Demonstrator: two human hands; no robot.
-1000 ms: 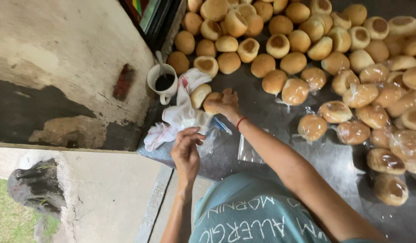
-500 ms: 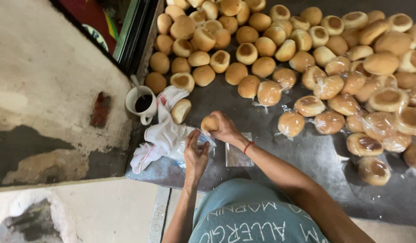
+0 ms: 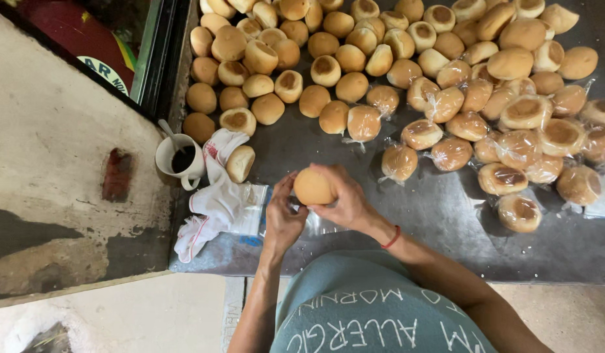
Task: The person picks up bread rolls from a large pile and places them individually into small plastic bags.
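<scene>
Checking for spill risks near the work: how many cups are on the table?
1. A white cup of dark liquid stands at the table's left edge, beside the white cloth, left of the left hand.

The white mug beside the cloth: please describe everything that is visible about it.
The white mug looks ceramic and stands upright at the left edge of the dark table. It holds a dark liquid, and a pale spoon handle leans out of it. Its handle points toward the person. The white cloth lies against its right side. No hand touches it.
</scene>
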